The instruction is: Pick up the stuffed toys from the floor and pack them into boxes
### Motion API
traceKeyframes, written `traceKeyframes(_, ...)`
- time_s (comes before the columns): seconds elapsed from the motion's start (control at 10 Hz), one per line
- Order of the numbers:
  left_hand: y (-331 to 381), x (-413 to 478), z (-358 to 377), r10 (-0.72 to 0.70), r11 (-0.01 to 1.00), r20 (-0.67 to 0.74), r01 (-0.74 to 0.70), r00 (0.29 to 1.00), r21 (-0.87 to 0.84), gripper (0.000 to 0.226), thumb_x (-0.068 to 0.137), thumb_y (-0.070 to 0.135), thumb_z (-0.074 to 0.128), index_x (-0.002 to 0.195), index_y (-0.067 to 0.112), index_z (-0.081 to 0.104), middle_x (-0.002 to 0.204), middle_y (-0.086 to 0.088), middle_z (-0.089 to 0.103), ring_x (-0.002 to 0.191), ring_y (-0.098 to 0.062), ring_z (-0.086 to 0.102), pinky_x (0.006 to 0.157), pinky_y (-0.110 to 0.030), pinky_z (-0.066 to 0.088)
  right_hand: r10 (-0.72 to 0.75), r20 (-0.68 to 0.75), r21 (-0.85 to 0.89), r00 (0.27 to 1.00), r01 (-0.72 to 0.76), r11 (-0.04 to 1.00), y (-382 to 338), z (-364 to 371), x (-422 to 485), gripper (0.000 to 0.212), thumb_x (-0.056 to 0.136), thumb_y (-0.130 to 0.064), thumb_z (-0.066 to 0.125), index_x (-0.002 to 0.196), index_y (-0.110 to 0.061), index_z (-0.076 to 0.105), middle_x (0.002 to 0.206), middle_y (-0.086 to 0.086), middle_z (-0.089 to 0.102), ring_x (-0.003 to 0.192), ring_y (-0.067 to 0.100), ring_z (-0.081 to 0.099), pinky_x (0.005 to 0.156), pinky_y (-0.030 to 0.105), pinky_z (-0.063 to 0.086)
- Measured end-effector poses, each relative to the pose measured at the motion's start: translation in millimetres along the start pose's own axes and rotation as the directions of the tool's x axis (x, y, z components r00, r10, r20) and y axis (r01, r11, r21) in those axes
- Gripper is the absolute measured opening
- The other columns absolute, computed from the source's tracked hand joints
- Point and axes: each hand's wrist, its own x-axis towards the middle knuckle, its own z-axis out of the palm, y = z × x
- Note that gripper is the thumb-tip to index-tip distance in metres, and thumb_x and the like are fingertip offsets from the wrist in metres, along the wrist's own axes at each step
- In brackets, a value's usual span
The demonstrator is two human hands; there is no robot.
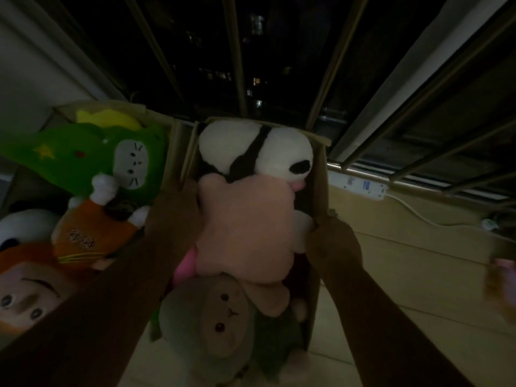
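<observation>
A cardboard box (pixel 321 177) in the middle is stuffed with toys: a white and black panda plush (pixel 251 146) at the far end, a pale pink plush (pixel 245 227) over it, and a grey hooded plush with a small face (pixel 223 319) nearest me. My left hand (pixel 178 202) grips the box's left wall, fingers hidden behind the pink plush. My right hand (pixel 332 238) holds the box's right wall near its top edge. A second box (pixel 122 107) on the left holds a green plush (pixel 83 157), an orange plush (pixel 92 233) and a doll-faced toy (pixel 25 291).
Window bars (pixel 237 65) and dark night glass rise just behind the boxes. A white power strip (pixel 360 187) with its cable lies on the pale floor (pixel 405 275) at the right. A blurred pinkish object (pixel 502 277) shows at the right edge.
</observation>
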Motion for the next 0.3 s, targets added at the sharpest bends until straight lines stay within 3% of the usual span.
traceKeyframes(0.1, 27, -23, -38, -0.008, 0.995, -0.088, 0.0, 0.996, -0.099, 0.033, 0.091, 0.006, 0.048, 0.123, 0.0, 0.049, 0.128, -0.024, 0.046, 0.112, -0.041, 0.049, 0.086, -0.045, 0.042, -0.048, -0.054, 0.05, 0.997, 0.051, 0.997, 0, -6, -3, 0.031, 0.094, -0.009, 0.044, 0.12, -0.009, 0.059, 0.121, 0.014, 0.059, 0.111, 0.028, 0.057, 0.092, 0.035, 0.046)
traceKeyframes(0.2, 31, -23, -46, -0.039, 0.979, -0.069, 0.024, 0.997, -0.201, 0.029, 0.087, 0.005, 0.052, 0.116, 0.003, 0.052, 0.118, -0.019, 0.05, 0.103, -0.038, 0.053, 0.08, -0.042, 0.044, -0.048, -0.056, 0.133, 0.997, 0.055, 0.99, -8, -21, -11, 0.034, 0.089, -0.005, 0.048, 0.119, -0.013, 0.062, 0.12, 0.011, 0.06, 0.109, 0.026, 0.057, 0.09, 0.031, 0.046)
traceKeyframes(0.3, 31, -34, -61, -0.066, 0.973, -0.091, 0.044, 0.994, -0.225, 0.027, 0.084, 0.004, 0.054, 0.111, 0.004, 0.052, 0.112, -0.017, 0.052, 0.098, -0.037, 0.054, 0.078, -0.044, 0.049, -0.068, -0.068, 0.2, 0.995, 0.081, 0.976, -15, -38, -23, 0.041, 0.088, -0.004, 0.051, 0.128, -0.014, 0.057, 0.13, 0.007, 0.054, 0.119, 0.022, 0.051, 0.091, 0.02, 0.035)
